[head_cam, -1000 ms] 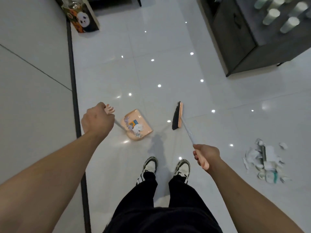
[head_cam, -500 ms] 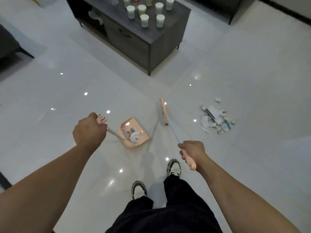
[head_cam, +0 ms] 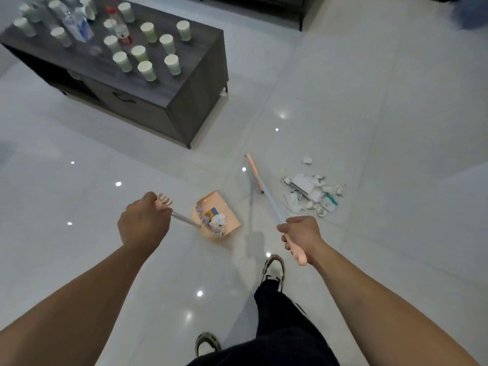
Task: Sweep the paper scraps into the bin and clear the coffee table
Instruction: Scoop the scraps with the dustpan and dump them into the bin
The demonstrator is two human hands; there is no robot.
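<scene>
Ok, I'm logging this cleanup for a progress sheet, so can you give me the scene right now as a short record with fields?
left hand: left hand holds the handle of the peach plastic dustpan
right hand: right hand holds the pale-handled broom with a peach head
dustpan contents: a few paper scraps already inside
floor: pile of torn white paper scraps to the right of the broom head, not yet swept
table: dark grey wooden coffee table loaded with white paper cups and bottles
</scene>
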